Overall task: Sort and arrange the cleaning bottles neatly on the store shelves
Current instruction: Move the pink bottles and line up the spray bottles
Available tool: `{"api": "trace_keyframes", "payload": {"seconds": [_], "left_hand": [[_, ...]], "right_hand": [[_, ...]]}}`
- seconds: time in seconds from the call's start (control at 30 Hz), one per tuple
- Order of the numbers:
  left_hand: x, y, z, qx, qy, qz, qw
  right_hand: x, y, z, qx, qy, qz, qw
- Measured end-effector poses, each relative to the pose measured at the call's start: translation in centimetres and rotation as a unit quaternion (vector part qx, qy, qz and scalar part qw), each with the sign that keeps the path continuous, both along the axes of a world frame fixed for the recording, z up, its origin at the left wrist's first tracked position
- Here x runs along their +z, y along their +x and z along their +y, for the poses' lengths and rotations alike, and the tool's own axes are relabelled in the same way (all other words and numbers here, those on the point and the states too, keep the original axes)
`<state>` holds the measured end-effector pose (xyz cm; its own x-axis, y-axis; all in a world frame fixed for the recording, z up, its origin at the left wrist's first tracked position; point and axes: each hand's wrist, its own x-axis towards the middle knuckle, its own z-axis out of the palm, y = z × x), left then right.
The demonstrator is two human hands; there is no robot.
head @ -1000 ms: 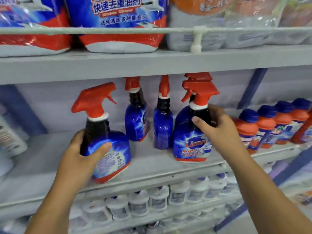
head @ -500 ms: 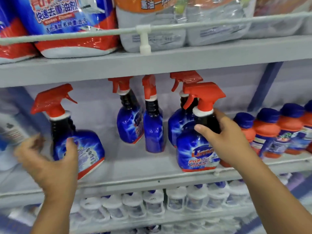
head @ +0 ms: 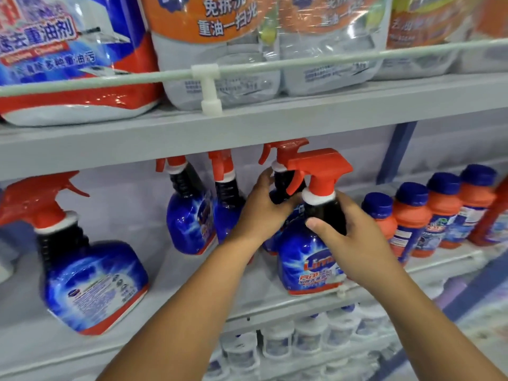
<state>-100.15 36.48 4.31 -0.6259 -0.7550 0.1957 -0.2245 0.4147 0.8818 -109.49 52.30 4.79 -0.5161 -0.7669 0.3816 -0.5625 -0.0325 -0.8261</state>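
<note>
Blue spray bottles with red triggers stand on the grey middle shelf (head: 192,287). My right hand (head: 354,243) grips the black neck of the front spray bottle (head: 305,259) near the shelf's front edge. My left hand (head: 261,210) curls round the neck of the spray bottle behind it (head: 283,166), which is mostly hidden. A lone spray bottle (head: 90,281) stands at the left, its back label facing me. Two more spray bottles (head: 189,221) stand further back, left of my left hand.
Orange bottles with blue caps (head: 412,224) line the shelf to the right. Large refill pouches (head: 217,48) fill the upper shelf behind a white rail (head: 302,64). White bottles (head: 291,339) crowd the shelf below.
My left hand let go of the left spray bottle and moved right to the bottle behind the front one. The view shifted right and closer.
</note>
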Motion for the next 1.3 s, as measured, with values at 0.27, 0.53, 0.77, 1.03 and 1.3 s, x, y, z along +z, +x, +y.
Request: {"api": "trace_keyframes", "payload": {"seconds": [0.27, 0.53, 0.77, 1.03, 1.3], "left_hand": [[-1.3, 2.4, -1.2, 0.009, -0.037, -0.015, 0.999], [-1.2, 8.8, -0.8, 0.054, -0.005, -0.075, 0.996], [-1.8, 14.2, -1.0, 0.043, 0.035, -0.077, 0.995], [-1.3, 14.3, -0.4, 0.034, 0.033, -0.09, 0.995], [-1.6, 14.3, 1.7, 0.032, 0.028, -0.079, 0.996]], "right_hand": [[-0.2, -0.1, 0.0, -0.017, 0.014, -0.002, 1.0], [-0.1, 0.2, -0.7, -0.026, 0.022, -0.004, 0.999], [0.2, -0.7, -1.7, -0.008, 0.064, -0.004, 0.998], [3.2, -2.6, -1.4, 0.047, 0.181, 0.068, 0.98], [3.2, -2.0, -0.6, 0.039, 0.169, 0.088, 0.981]]}}
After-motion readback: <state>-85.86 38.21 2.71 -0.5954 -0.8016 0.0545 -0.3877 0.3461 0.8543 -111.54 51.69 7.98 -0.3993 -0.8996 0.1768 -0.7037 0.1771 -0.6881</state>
